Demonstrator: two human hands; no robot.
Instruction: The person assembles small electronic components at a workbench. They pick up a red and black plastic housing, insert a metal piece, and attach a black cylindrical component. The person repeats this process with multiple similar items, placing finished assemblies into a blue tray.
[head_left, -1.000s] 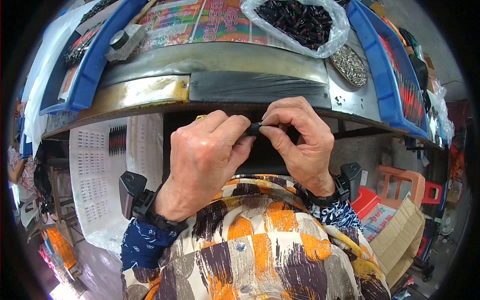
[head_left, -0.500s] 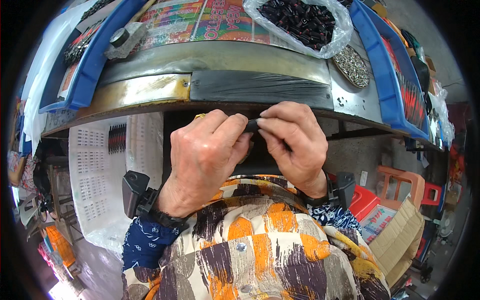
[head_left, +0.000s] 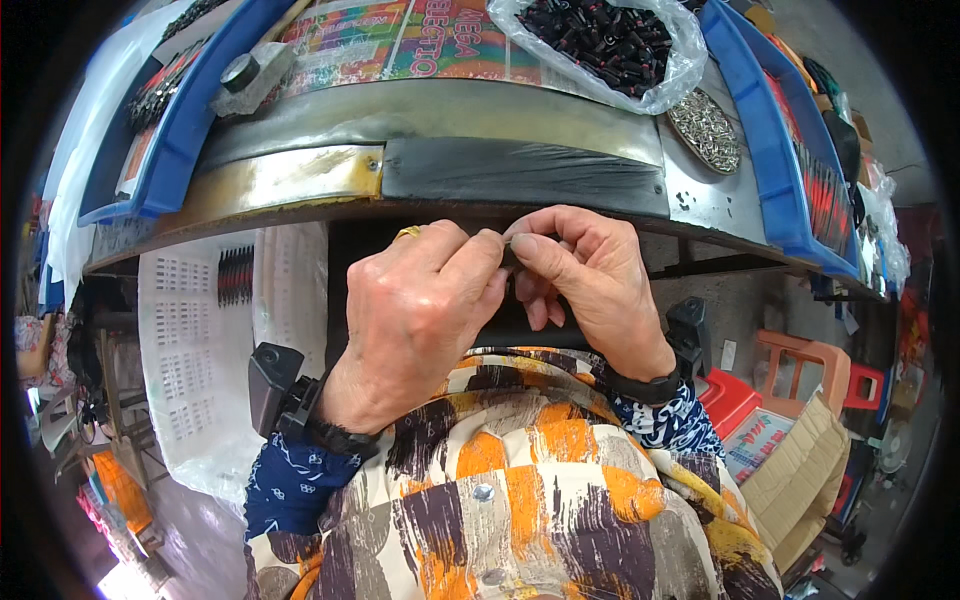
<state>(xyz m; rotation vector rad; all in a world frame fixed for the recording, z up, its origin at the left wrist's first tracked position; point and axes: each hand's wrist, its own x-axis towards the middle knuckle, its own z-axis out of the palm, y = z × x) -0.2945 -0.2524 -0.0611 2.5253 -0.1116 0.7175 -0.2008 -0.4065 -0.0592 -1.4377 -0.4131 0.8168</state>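
My left hand (head_left: 418, 315) is closed, back of the hand up, a ring on one finger, its fingertips curled over something they hide. Against those fingertips, my right hand (head_left: 590, 275) pinches with thumb and forefinger, the other fingers curled loosely below. What lies in the pinch is too small and covered to make out. Both hands are held just in front of the bench edge, above my lap. Nearest beyond them is a dark pad (head_left: 525, 172) fixed along that edge.
A clear bag of small black parts (head_left: 600, 45) and a round dish of small metal pieces (head_left: 705, 132) sit on the bench. Blue trays (head_left: 180, 150) (head_left: 775, 190) flank it, holding black-and-red items. Below left stands a white perforated crate (head_left: 190, 350); a red stool (head_left: 728, 398) is right.
The small black cylinder that showed between my hands is now hidden. My right hand has turned, bringing its thumb up to the left fingertips. My left hand has hardly moved.
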